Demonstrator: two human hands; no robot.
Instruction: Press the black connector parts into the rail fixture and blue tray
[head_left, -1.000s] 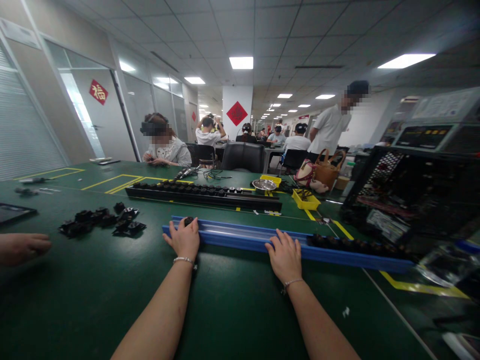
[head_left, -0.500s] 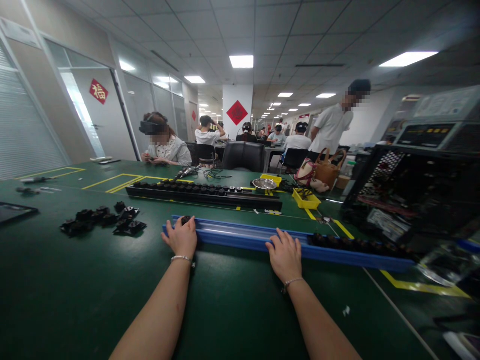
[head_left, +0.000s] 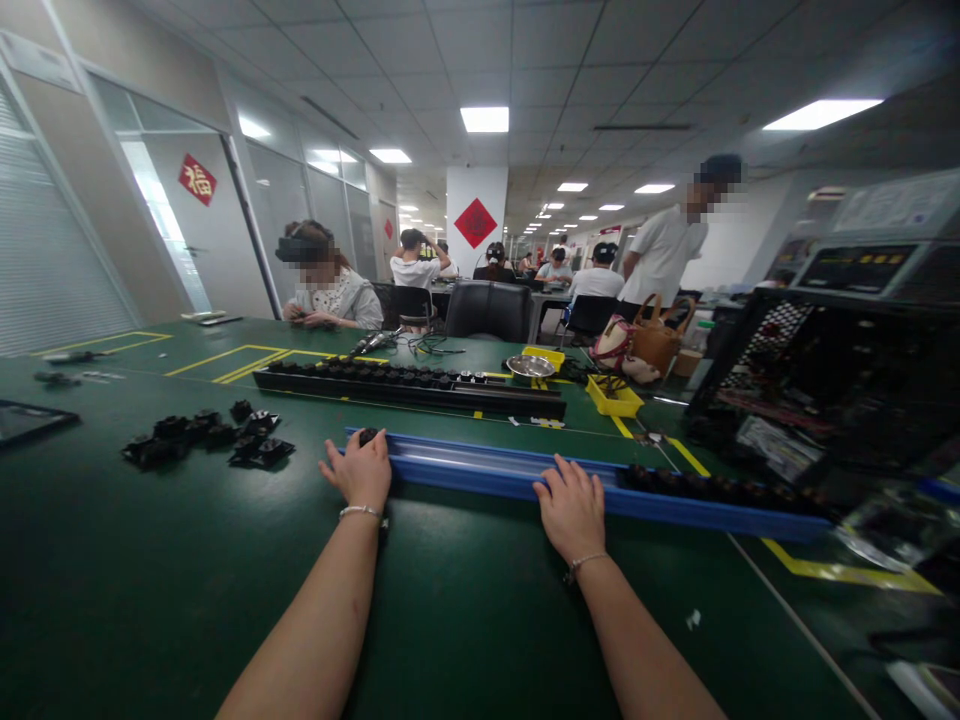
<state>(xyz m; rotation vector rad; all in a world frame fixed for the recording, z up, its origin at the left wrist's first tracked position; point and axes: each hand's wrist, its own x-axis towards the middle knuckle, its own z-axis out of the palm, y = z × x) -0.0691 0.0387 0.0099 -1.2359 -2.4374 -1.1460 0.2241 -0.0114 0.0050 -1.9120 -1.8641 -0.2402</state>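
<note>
A long blue channel-shaped rail lies across the green table in front of me. At its left end my left hand has its fingers around a small black part, which sits in the channel and is partly hidden by them. My right hand grips the near wall of the rail around its middle, fingertips over the edge. To the right of that hand a row of black parts fills the channel. Several loose black parts lie in a pile left of my left hand.
Behind the blue rail lies a black rail with a row of black parts. A metal dish and a yellow bin stand beyond it. An opened computer case is at right. A person sits across the table.
My left hand has shifted very slightly left at the rail's end, its fingers a little more spread around the black part. My right hand stays on the rail.
</note>
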